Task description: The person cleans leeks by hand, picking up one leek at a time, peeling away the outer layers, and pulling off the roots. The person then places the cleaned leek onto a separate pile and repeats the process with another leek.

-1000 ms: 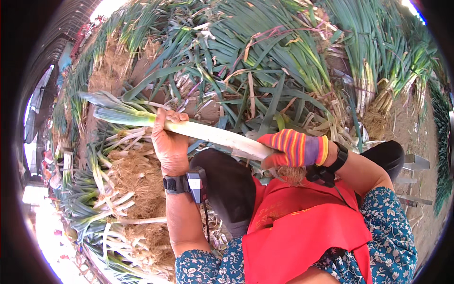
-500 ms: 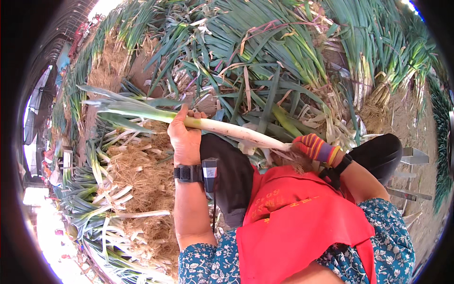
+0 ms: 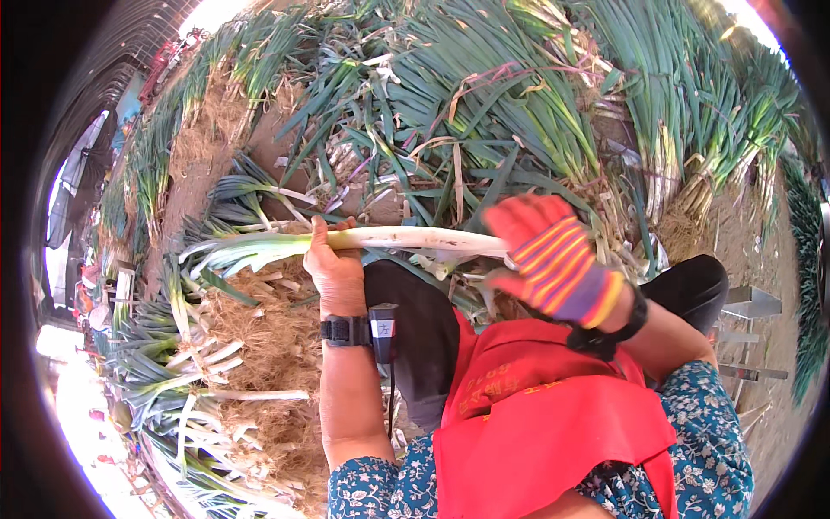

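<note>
My bare left hand (image 3: 335, 264) is wrapped round a leek (image 3: 424, 239), thumb up, where its green leaves meet the white stalk. The stalk lies almost level above my knees, leaves pointing left. At its right end my right hand (image 3: 553, 259), in a striped red, yellow and purple glove, has its fingers and thumb apart, partly smeared by motion. The root end of the leek is hidden by or next to this glove. Both wrists carry black straps, the left one with a small device (image 3: 382, 332).
Leeks with brown roots (image 3: 259, 346) are heaped at my left. A large pile of green leeks (image 3: 519, 104) lies ahead, with upright bundles (image 3: 666, 138) at the far right. Metal pieces (image 3: 750, 303) stand beside my right knee. A red apron (image 3: 553, 415) covers my lap.
My right hand has opened from its grip on the root end and risen slightly. The leek has become more level, and its leaf end has dropped.
</note>
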Motion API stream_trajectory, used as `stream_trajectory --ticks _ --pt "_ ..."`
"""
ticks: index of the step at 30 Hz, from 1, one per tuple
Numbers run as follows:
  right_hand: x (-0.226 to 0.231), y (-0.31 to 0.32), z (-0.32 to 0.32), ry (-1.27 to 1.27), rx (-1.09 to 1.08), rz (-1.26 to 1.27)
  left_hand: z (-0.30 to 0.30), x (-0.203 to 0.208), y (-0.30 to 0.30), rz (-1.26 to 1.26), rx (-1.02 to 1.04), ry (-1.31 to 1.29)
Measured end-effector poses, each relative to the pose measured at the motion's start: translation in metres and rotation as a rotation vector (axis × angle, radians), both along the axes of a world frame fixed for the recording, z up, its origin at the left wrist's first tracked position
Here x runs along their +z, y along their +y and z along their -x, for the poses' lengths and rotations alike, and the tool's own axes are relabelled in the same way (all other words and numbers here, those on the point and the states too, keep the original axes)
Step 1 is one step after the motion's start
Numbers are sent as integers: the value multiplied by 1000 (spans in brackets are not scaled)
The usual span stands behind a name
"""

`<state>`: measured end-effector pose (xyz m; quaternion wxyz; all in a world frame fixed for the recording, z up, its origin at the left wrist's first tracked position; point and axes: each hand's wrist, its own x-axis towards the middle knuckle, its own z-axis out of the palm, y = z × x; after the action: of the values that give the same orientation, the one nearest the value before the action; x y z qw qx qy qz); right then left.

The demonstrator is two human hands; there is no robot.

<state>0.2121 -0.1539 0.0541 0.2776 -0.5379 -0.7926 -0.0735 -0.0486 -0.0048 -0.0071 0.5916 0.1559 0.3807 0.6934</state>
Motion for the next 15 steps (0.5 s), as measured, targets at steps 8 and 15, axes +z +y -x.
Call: stream_trajectory --ticks 8,15 --pt "-48 30 12 -116 -87 -200 -16 9 -8 -104 -252 -162" --pt "-47 50 20 -366 189 -290 -24 -5 1 47 -206 -217"
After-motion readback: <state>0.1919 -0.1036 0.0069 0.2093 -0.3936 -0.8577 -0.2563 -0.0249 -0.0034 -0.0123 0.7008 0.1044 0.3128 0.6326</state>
